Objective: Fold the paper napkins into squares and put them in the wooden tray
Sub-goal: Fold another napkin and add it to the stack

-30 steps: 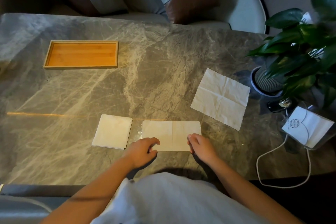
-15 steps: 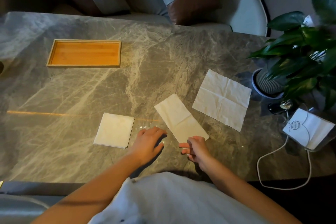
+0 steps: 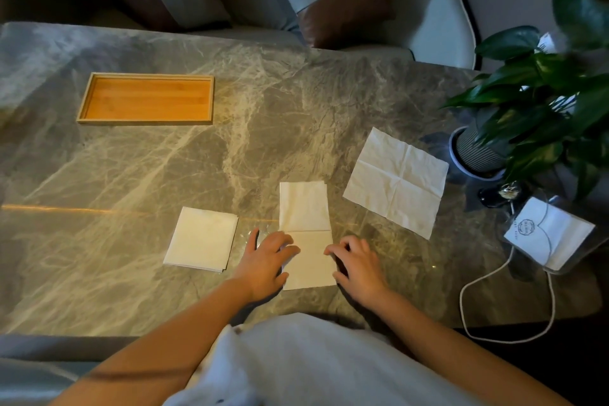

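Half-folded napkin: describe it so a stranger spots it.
On the marble table, look along the near edge. The half-folded napkin is the middle of three, under the left hand. Its neighbours are a folded square and an open sheet; it alone is a long strip.

So the half-folded napkin [image 3: 304, 208] now points straight away instead of lying sideways. Left hand [image 3: 267, 260] has moved onto its near-left edge. Right hand [image 3: 357, 262] dropped its pinch and just touches the right edge.
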